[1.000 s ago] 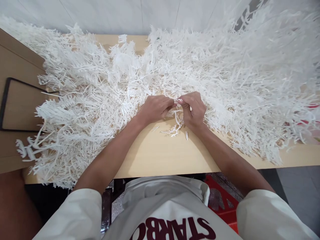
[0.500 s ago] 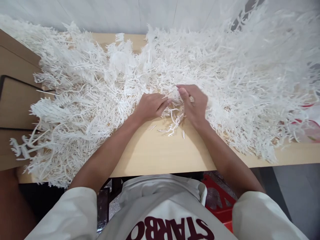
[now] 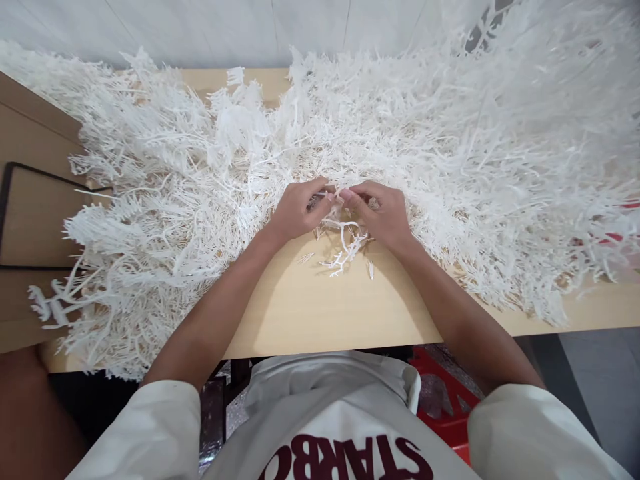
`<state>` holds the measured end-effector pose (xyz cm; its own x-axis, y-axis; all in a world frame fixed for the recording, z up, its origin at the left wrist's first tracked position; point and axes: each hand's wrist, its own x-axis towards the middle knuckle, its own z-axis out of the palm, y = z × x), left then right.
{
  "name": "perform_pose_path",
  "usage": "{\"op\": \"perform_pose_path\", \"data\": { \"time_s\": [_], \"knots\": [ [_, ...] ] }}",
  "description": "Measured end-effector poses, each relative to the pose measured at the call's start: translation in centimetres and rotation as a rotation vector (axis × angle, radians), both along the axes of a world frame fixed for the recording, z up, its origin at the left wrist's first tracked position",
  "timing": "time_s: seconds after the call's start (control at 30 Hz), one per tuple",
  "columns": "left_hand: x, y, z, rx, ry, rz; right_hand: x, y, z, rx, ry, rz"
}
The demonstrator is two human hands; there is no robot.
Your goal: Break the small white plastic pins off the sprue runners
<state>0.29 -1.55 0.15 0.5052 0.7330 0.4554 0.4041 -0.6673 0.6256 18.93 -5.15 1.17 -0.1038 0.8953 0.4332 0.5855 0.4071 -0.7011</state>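
My left hand (image 3: 300, 210) is closed in a pinch, thumb against fingers, on a small white plastic sprig. Facing it, my right hand (image 3: 387, 213) pinches at the same spot, its thumb tip close to the left one. Most of the sprig between them is hidden by the fingers. Just below the hands, a loose branching white sprig (image 3: 343, 257) and a few thin slivers lie on the wooden tabletop (image 3: 330, 313). A large tangled heap of similar white sprigs (image 3: 190, 160) surrounds both hands on the left, right and far side.
At the left stands a brown cardboard box (image 3: 40, 207) with black lines on it. A pale tiled wall (image 3: 310, 27) rises behind the heap. Below the table edge, a red plastic stool (image 3: 440, 400) shows at my right. Part of another person's limb (image 3: 35, 407) is at lower left.
My right hand has moved slightly left and down, bringing its fingertips against those of my left hand. The left fingers have lifted and turned into a pinch.
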Motion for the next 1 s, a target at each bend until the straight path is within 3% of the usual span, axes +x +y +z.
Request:
{"op": "perform_pose_path", "data": {
  "time_s": [0.17,0.37,0.57,0.67,0.77,1.0],
  "knots": [
    [-0.18,0.27,0.3,-0.078,-0.217,0.027,-0.06,0.03,0.15,0.009,0.23,-0.128],
    [0.21,0.03,0.75,-0.138,-0.081,-0.074,-0.45,-0.13,0.04,-0.024,0.459,-0.055],
    [0.14,-0.28,0.26,-0.202,-0.147,0.031,-0.12,-0.34,0.58,-0.068,0.138,0.053],
    [0.04,-0.35,0.05,-0.116,-0.01,-0.012,-0.1,-0.32,0.35,-0.113,0.043,0.092],
    [0.05,-0.44,0.06,-0.04,0.095,-0.017,-0.19,-0.41,0.25,-0.09,0.018,0.023],
    [0.34,-0.49,-0.15,0.088,0.111,0.137,-0.02,-0.62,0.93,0.029,-0.077,-0.11]
  ]
}}
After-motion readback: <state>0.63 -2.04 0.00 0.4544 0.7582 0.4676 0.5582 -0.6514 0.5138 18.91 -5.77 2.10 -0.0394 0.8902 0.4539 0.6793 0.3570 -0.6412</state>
